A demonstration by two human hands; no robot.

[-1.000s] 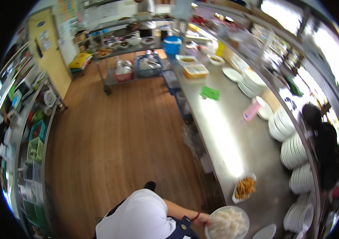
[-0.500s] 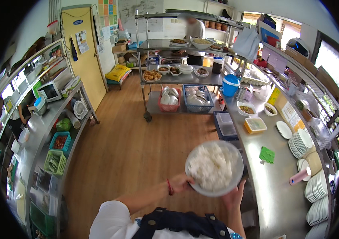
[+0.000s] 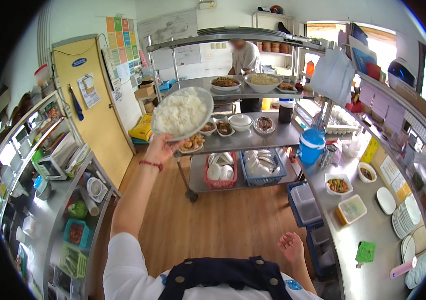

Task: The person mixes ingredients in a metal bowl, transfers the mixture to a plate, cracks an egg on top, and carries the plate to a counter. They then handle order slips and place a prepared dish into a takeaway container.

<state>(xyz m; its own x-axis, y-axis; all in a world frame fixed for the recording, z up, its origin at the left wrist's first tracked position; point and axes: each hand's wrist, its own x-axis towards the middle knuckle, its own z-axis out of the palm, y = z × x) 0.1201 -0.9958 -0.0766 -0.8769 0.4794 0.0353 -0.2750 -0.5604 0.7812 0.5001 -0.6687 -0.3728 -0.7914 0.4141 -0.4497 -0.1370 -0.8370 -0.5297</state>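
My left hand [image 3: 167, 146] grips the lower edge of a pale round bowl [image 3: 208, 118] heaped with white rice [image 3: 178, 113]. That arm stretches forward and up, so the bowl hangs in front of the shelf's left end, beside the upper tier. A red band [image 3: 151, 165] circles the left wrist. Below the bowl, partly covered by it, is a plate of fried food [image 3: 192, 144] on the middle tier. Low on the right, my right hand [image 3: 291, 245] holds nothing; its fingers are loosely bent and apart, above the floor near the blue crates.
The steel shelf [image 3: 285, 136] carries several dishes, a lidded white bowl [image 3: 241, 120], and baskets of crockery below. A person [image 3: 246, 57] stands behind it. A steel counter [image 3: 323, 235] with plates and a blue jug [image 3: 311, 145] runs along the right; a laden counter [image 3: 55, 200] lines the left.
The rice bowl has moved forward, up and to the left in my left hand. My right hand has let go of it and stays low. The head view has tilted up.
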